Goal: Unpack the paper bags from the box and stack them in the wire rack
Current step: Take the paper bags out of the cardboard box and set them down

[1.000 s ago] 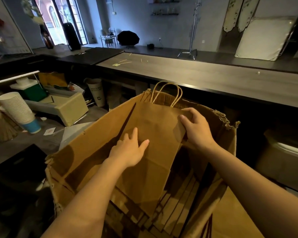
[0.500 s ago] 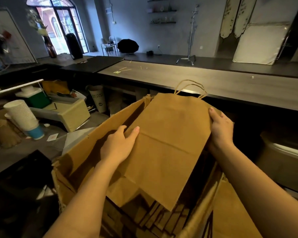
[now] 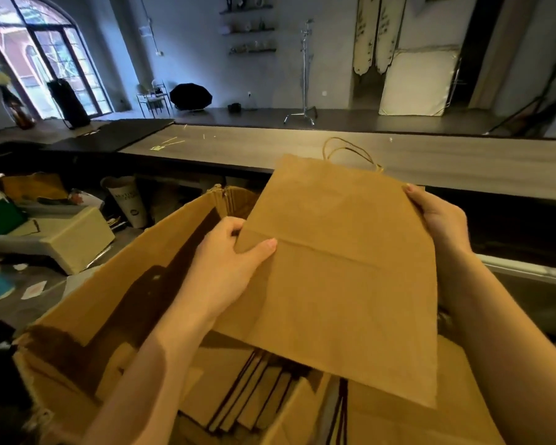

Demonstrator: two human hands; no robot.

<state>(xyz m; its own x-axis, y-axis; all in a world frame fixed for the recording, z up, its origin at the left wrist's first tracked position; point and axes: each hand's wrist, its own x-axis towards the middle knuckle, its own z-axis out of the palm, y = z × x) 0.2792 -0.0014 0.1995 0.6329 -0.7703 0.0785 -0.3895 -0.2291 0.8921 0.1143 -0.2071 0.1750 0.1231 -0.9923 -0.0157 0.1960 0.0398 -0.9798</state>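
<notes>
Aloft, bag [image 3: 344, 268] edges gripped (box [image 3: 109, 300] beneath)

paper bag [image 3: 344, 277]: matt brown kraft paper | box [image 3: 109, 303]: rough corrugated cardboard | counter [image 3: 463, 168]: smooth wood-grain

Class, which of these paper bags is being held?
The flat paper bag gripped by the left hand and right hand above the box; the others stand packed inside it.

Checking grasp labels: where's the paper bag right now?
Head view, centre-right: the paper bag is held above the open box, left hand gripping its left edge, right hand its right edge, counter behind it.
</notes>
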